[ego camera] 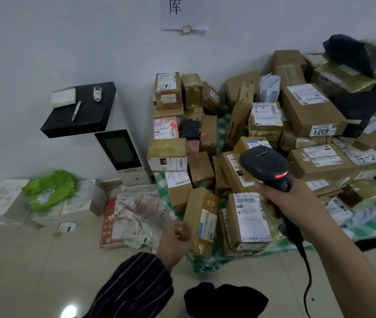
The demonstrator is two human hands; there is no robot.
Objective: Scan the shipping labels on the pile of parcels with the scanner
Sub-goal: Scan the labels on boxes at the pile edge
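Note:
A pile of brown cardboard parcels point(274, 138) with white shipping labels lies on a green checked cloth against the wall. My right hand point(297, 200) grips the handle of a black corded scanner point(265, 165), whose red light is lit and whose head points at the pile. My left hand point(174, 239) holds the left side of an upright brown parcel point(201, 222) at the pile's near edge. Next to that parcel stands another box with a large white label point(250, 215).
A white kiosk with a dark screen point(119, 150) and a black top shelf point(81, 111) holding a pen stands at the wall on the left. A green bag point(49, 191), white boxes and a red-printed bag point(134, 214) lie on the tiled floor.

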